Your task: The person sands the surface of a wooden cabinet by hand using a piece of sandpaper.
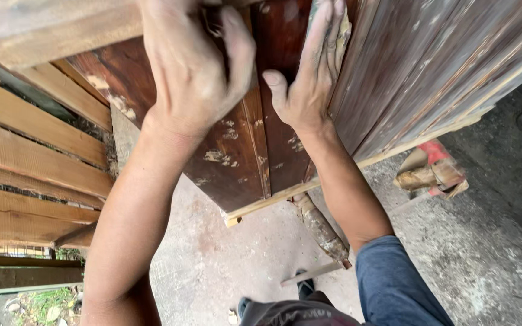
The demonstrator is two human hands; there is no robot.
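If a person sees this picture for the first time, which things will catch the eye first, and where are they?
First come the two dusty hands at the top: the left hand lies flat on a dark red-brown wooden panel with flaking finish, and the right hand presses beside it, fingers spread. Pale wooden slats run along the left edge. On the grey concrete floor at the right lies a red-handled tool.

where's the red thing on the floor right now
In the head view the red object lies on the concrete floor at the right, just below the wooden panel's lower edge, right of the right hand.
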